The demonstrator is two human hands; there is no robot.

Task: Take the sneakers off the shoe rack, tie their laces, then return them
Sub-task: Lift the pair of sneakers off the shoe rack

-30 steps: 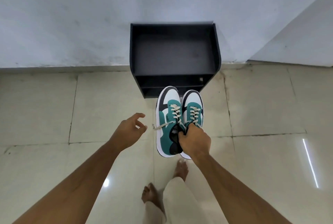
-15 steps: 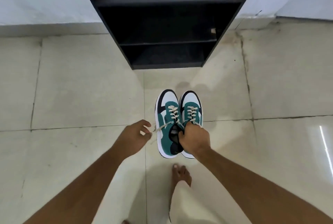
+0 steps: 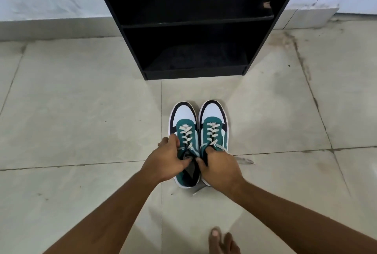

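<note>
Two teal, white and black sneakers with cream laces stand side by side on the tiled floor, toes toward the shoe rack (image 3: 195,25). My left hand (image 3: 166,161) grips the left sneaker (image 3: 183,123) at its collar and tongue. My right hand (image 3: 219,167) grips the right sneaker (image 3: 214,119) at its collar, covering its heel. The laces hang loose near my fingers. The black rack stands against the wall with its shelves bare.
Pale floor tiles (image 3: 81,110) with dark grout lines spread all around the sneakers. A white wall with a low skirting (image 3: 51,27) runs behind the rack. My bare foot (image 3: 222,241) shows at the bottom edge.
The sneakers have come down from hanging in my right hand to the floor. My left hand has moved in and taken hold of the left sneaker. The view has closed in on the rack.
</note>
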